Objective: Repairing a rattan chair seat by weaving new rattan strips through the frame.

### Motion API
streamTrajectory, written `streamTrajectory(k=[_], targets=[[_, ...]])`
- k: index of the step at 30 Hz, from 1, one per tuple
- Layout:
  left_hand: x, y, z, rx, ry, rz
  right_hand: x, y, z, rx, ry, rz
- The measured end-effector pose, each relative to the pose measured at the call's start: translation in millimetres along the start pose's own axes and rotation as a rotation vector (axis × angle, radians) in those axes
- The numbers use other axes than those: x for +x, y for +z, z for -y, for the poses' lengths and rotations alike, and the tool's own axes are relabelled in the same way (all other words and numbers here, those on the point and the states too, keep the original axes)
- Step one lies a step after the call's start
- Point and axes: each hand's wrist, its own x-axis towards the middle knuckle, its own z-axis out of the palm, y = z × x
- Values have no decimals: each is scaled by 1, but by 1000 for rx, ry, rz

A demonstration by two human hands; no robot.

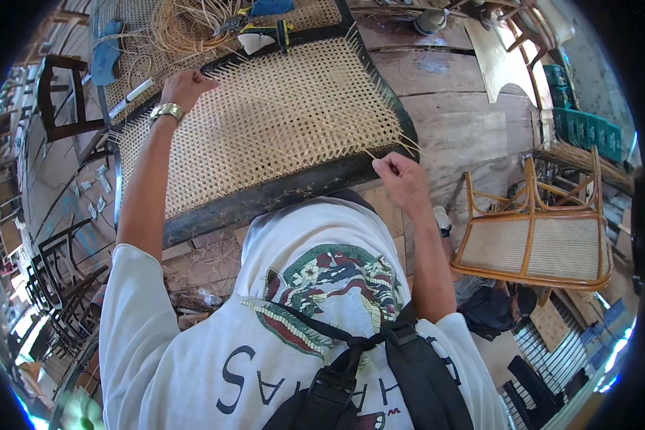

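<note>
A woven cane panel (pixel 265 122) in a dark wooden frame (pixel 265 203) lies before me, its open mesh of small holes spanning the frame. Loose strand ends stick out along the far and right edges. My right hand (pixel 403 179) is at the near right corner, thumb and forefinger pinched on a thin cane strand (pixel 369 153) that runs up from the weave. Over the far left part of the panel, my left hand (pixel 186 89) is closed with fingertips together beside the frame's edge; what it holds, if anything, is too small to tell.
Beyond the panel lie coiled cane strands (pixel 186 29), pliers (pixel 229 26), a yellow-and-black tool (pixel 283 36) and a white tube (pixel 140 89). At right stands a rattan seat (pixel 530 247); dark chair frames (pixel 64 97) stand at left. A person in dark clothes (pixel 487 308) is low at the right.
</note>
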Motion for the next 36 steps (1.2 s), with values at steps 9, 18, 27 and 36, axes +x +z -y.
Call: streamTrajectory(k=[9,18,27,36], targets=[[12,29,50,-277,-180,-27,0,8,-8,-174,14,-229],[-20,43,38,-311,-220,-297,59,89,89,-622,-505,-113],[-7,32,60,-190,-136,-389,110,117,93,-293,-431,24],[34,37,74,-108,-231,-263,119,159,116,-419,-350,-41]])
